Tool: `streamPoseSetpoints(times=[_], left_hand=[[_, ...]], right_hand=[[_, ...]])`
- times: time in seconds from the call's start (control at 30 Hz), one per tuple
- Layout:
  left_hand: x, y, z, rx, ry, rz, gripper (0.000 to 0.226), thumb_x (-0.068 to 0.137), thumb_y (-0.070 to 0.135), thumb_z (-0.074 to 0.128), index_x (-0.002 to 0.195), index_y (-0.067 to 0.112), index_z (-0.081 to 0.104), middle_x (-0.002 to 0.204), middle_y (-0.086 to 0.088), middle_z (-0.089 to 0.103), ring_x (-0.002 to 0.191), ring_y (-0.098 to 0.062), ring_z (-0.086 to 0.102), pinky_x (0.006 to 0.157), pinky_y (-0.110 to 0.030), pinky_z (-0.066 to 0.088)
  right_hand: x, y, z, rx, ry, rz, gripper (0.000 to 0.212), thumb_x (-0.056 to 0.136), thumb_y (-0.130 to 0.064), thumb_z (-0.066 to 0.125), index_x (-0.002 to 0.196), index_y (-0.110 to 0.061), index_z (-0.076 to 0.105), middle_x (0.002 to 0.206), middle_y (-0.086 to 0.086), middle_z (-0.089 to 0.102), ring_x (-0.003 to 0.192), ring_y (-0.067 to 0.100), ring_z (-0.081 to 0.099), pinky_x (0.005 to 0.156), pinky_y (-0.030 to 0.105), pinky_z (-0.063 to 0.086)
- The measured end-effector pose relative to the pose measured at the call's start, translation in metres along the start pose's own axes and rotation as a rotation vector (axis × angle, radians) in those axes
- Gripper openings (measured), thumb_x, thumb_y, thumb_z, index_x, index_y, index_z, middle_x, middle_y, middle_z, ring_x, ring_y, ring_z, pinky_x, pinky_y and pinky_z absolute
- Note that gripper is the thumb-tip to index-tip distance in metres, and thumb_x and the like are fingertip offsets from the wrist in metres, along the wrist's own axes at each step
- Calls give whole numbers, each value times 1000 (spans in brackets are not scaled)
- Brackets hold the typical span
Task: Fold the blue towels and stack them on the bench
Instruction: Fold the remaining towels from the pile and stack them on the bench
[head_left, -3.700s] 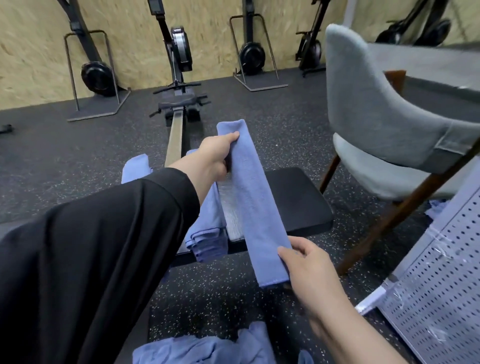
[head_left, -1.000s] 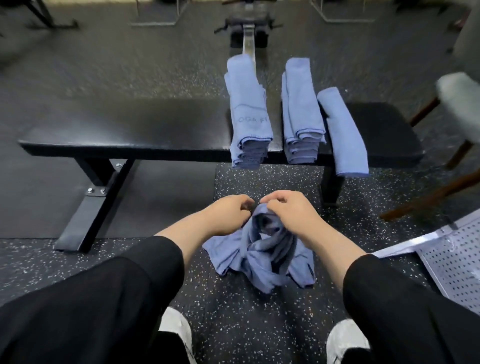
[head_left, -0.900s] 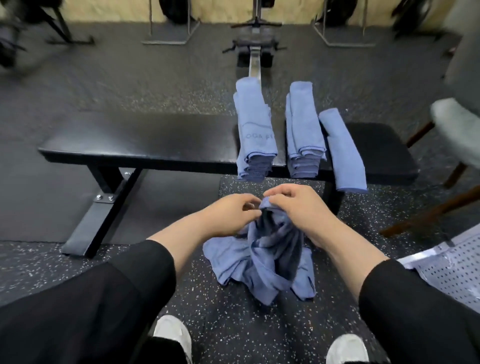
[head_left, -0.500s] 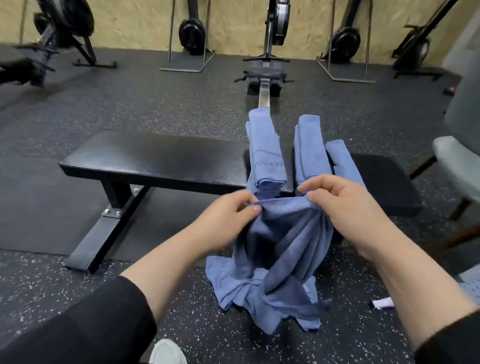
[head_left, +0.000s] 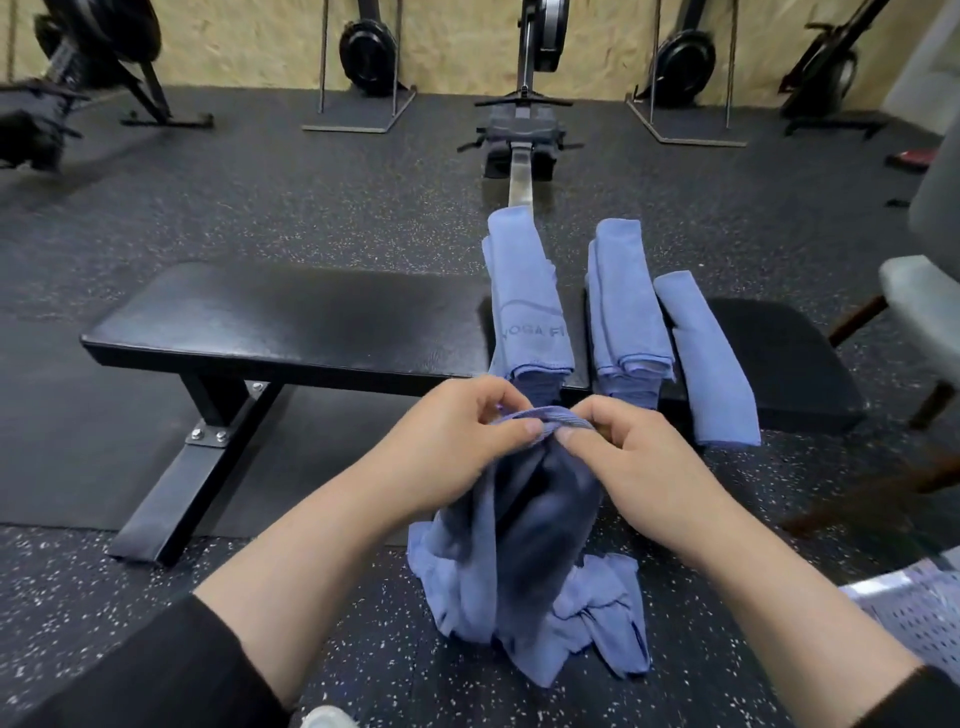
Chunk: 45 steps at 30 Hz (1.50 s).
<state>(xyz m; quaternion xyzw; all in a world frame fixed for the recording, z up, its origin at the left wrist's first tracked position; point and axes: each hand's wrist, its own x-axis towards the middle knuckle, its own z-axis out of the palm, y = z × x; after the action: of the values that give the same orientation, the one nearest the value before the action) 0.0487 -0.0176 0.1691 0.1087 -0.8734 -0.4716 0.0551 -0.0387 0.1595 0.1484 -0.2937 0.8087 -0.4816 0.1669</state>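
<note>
A black bench is seen across mid-frame on speckled rubber floor, folded towels stacked at its right. At lower centre, a crumpled blue towel is pinched along its top edge by the left hand and right hand, its lower part heaped on the floor. Fingertips are partly hidden by cloth.

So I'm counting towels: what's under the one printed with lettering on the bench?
Under the lettered towel, more folded blue layers show at the stack's near end; the left hand covers part, so no count.
</note>
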Motion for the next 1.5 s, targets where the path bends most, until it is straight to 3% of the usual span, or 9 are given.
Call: streamPoseSetpoints(times=[0.17,0.33,0.5,0.67,0.87,1.13,1.27,1.37,1.5], left_hand=[[2,-15,-14,214,-80,-178,19,89,12,52,85,24,67,67,1,69,62,-22,65,57,-31,48],[6,-31,-22,303,88,-256,22,91,14,52,81,26,67,71,7,66,66,-12,56,55,-27,37],[10,-42,-25,-83,393,-170,23,84,38,69,75,17,68,65,-6,65,63,-15,54,72,-48,55],[9,-24,-17,-388,426,-61,42,91,44,67,80,4,63,73,-8,56,70,-15,46,69,-36,39],[6,-1,7,-115,421,55,31,95,33,64,70,14,63,64,-1,60,60,-4,46,60,-21,39],[12,12,39,108,164,331,21,100,30,47,87,20,60,119,7,65,117,1,52,98,-13,36],[12,17,43,134,96,220,22,104,33,48,85,24,56,74,15,58,74,-4,51,69,-27,40],[13,20,42,122,133,199,26,102,34,52,79,23,52,66,13,53,68,-5,49,62,-23,36],[14,23,39,73,336,189,33,100,29,57,73,10,51,61,3,50,65,-14,47,62,-26,37]], right_hand=[[4,9,-2,258,108,75,21,100,-27,61,90,-11,69,83,14,72,76,14,61,76,41,51],[6,16,-11,336,186,110,24,99,-30,59,90,-10,67,81,12,66,77,18,56,76,40,45],[4,20,-20,292,267,174,18,100,-25,61,90,-13,69,89,15,72,79,16,60,78,39,48],[1,18,-20,140,234,137,20,91,-25,72,75,-23,60,63,-7,50,60,9,40,60,30,33],[-4,6,-18,140,190,76,11,91,-23,74,80,-23,72,75,-5,73,69,5,59,72,31,49],[-6,-3,-12,80,88,1,20,99,-14,60,93,-26,76,86,-6,76,82,13,66,82,29,50],[-7,-1,-13,123,95,9,18,94,-10,66,91,-24,77,86,2,77,79,17,66,78,32,51],[-7,-1,-15,181,144,33,13,91,-10,72,84,-21,74,79,-3,76,73,6,63,69,17,48],[-9,-2,-14,112,71,48,16,87,-24,77,76,-16,69,63,4,63,58,6,49,55,19,38]])
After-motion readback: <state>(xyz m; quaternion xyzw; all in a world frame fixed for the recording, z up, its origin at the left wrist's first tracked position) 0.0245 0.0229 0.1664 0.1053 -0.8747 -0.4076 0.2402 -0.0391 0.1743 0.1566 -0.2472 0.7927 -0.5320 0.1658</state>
